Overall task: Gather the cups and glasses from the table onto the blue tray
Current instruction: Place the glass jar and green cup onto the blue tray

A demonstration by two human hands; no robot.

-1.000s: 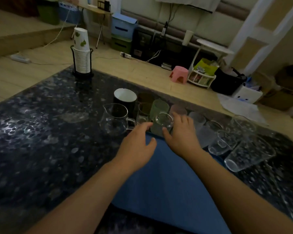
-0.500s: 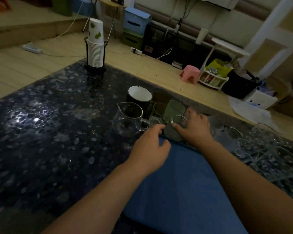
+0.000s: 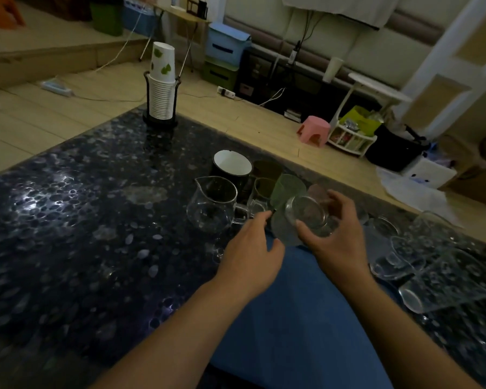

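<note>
My right hand [image 3: 335, 242] grips a small clear glass [image 3: 309, 214], tilted toward me and lifted over the far edge of the blue tray [image 3: 298, 318]. My left hand [image 3: 253, 254] hovers over the tray's far left corner with relaxed fingers and holds nothing. Behind the tray stand a clear glass pitcher [image 3: 212, 204], a black mug with a white inside [image 3: 230, 168], a small clear cup [image 3: 260, 193], a frosted green cup [image 3: 288, 189] and a brown cup [image 3: 267, 168]. Several clear glasses [image 3: 421, 256] lie to the right of the tray.
The dark pebble-pattern table [image 3: 82, 234] stretches to the left. A stack of paper cups in a black holder [image 3: 162, 88] stands at its far corner. Beyond the table's edge are wooden floor, a pink stool [image 3: 313, 131] and storage boxes.
My right hand has closed round the small clear glass, lifted it and tipped it toward me. My left hand stayed by the tray's far left corner. The camera view shifted slightly.
</note>
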